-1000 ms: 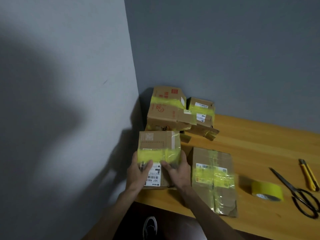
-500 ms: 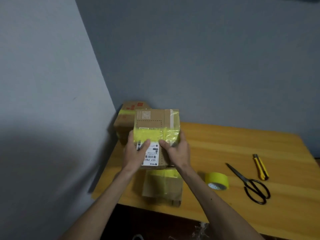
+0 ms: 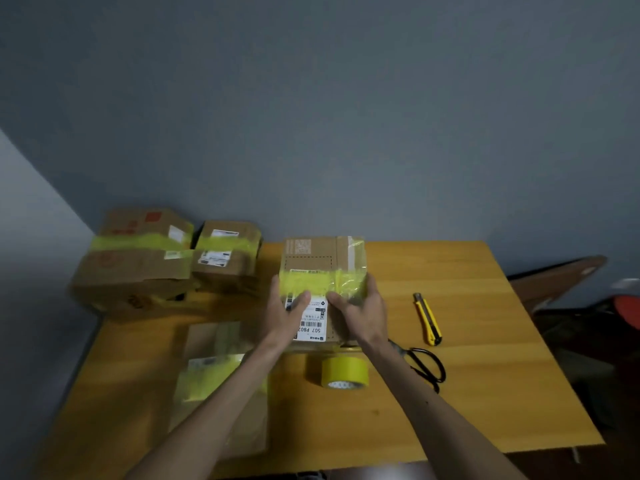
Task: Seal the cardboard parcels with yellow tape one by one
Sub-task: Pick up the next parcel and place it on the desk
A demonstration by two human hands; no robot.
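Note:
I hold a cardboard parcel (image 3: 320, 263) with a yellow tape band and a white label above the middle of the wooden table (image 3: 467, 386). My left hand (image 3: 285, 315) grips its left side with the thumb on the label. On the parcel's right side sits my right hand (image 3: 360, 311), thumb on top. The yellow tape roll (image 3: 344, 373) lies on the table just below the parcel. A flat taped parcel (image 3: 221, 375) lies at the front left, partly under my left forearm.
Two stacks of taped parcels stand at the back left, a large one (image 3: 138, 261) and a smaller one (image 3: 227, 258). Black scissors (image 3: 424, 363) and a yellow utility knife (image 3: 427, 318) lie right of the tape roll. A dark chair (image 3: 561, 275) stands past the table's right edge.
Both hands have lifted the parcel from the table's left side and carried it right, over the table's middle above the tape roll. The view has swung right with it.

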